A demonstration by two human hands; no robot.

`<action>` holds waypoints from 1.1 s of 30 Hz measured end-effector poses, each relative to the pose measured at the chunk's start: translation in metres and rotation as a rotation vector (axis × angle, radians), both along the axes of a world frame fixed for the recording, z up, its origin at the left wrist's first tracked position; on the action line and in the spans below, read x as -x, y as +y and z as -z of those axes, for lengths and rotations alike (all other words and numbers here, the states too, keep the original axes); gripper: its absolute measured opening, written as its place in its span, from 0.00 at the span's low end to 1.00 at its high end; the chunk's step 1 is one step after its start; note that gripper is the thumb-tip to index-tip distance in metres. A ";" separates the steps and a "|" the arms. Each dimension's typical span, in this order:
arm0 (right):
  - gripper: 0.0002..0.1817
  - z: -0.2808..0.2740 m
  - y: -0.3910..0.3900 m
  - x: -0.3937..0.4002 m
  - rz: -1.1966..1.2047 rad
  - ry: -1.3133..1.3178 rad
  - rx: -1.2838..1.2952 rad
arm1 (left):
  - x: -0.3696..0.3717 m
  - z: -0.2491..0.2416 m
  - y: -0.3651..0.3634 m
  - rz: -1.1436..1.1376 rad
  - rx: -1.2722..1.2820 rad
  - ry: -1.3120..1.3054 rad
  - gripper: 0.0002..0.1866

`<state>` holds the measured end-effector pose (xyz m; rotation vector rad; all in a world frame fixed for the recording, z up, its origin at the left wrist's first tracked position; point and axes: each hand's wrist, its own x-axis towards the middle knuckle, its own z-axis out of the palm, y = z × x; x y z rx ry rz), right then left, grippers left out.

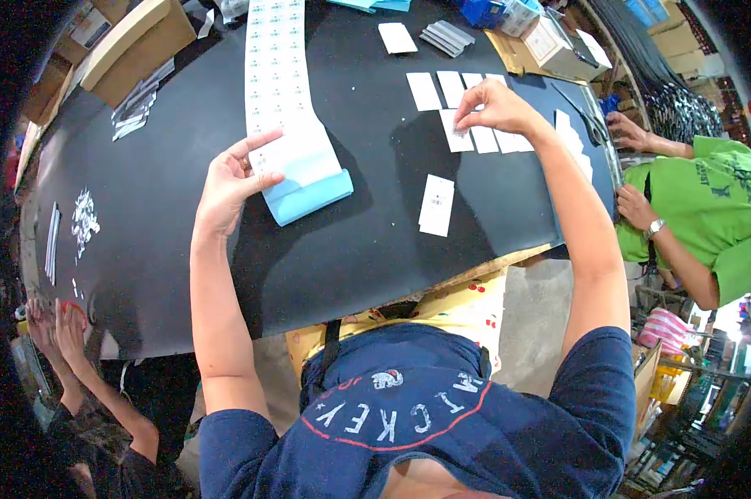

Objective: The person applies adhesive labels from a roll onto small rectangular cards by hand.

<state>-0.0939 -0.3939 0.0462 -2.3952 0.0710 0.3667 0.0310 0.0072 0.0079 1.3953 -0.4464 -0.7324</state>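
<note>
With our left hand, thumb and forefinger parted, we touch the label strip along its left edge, left of centre on the black table; our right hand brings thumb and fingertips nearly together over far-right white cards, contents we cannot tell

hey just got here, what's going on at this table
A person has their left hand on a long strip of printed labels, whose near end shows blue backing. Their right hand is pinched over one of the white cards laid out in rows; whether it holds a label is too small to tell. Nearer the person lies a printed card. Two other people are at the table's sides.
</note>
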 end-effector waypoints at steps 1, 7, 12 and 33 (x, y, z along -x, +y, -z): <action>0.07 0.002 -0.001 -0.001 -0.006 -0.005 -0.011 | 0.000 0.000 0.000 0.001 -0.002 0.002 0.33; 0.07 0.007 0.004 -0.001 0.012 -0.045 0.009 | 0.001 -0.002 0.001 -0.015 0.045 0.023 0.34; 0.05 0.014 0.008 0.006 0.048 -0.105 0.048 | 0.002 -0.005 0.000 -0.022 0.046 0.018 0.33; 0.09 0.014 0.132 0.093 0.352 -0.315 0.257 | 0.003 -0.008 0.000 -0.018 0.014 -0.048 0.33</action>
